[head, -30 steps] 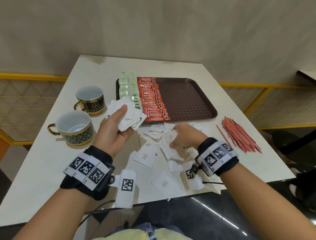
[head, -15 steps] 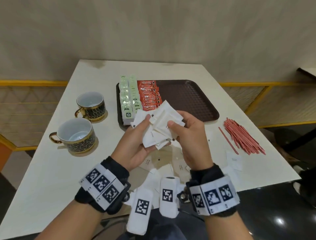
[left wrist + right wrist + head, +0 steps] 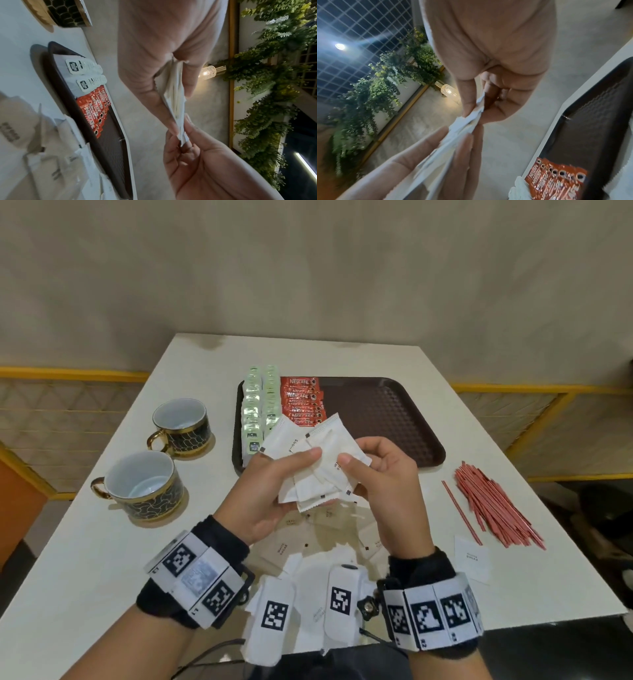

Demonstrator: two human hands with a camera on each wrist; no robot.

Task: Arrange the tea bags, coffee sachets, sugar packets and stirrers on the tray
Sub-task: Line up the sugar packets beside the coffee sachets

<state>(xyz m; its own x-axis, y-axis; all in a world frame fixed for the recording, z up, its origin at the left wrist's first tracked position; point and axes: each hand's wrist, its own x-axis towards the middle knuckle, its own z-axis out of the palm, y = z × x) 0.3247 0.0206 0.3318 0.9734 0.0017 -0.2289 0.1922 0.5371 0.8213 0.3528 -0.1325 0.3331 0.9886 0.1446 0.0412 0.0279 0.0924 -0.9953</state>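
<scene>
At the left of the white table [image 3: 102, 542] stand two black-and-gold cups [image 3: 145, 486], apart from the work. On the brown tray [image 3: 383, 419] the green tea bags [image 3: 255, 412] fill the left edge in two rows, with the red Nescafé coffee sachets [image 3: 303, 402] just beside them; the rest of the tray is bare. A second ago the right hand was down among the loose sugar packets [image 3: 284, 547] on the table; now it has come up to meet the left hand [image 3: 270, 494], which clasps a fanned bunch of white sugar packets [image 3: 317, 463] above the tray's near edge. The right hand [image 3: 383, 484] pinches the same bunch with thumb and fingers, apparently squaring it for placing. More packets lie beneath the hands, and the red stirrers [image 3: 493, 508] remain heaped at the far right.
</scene>
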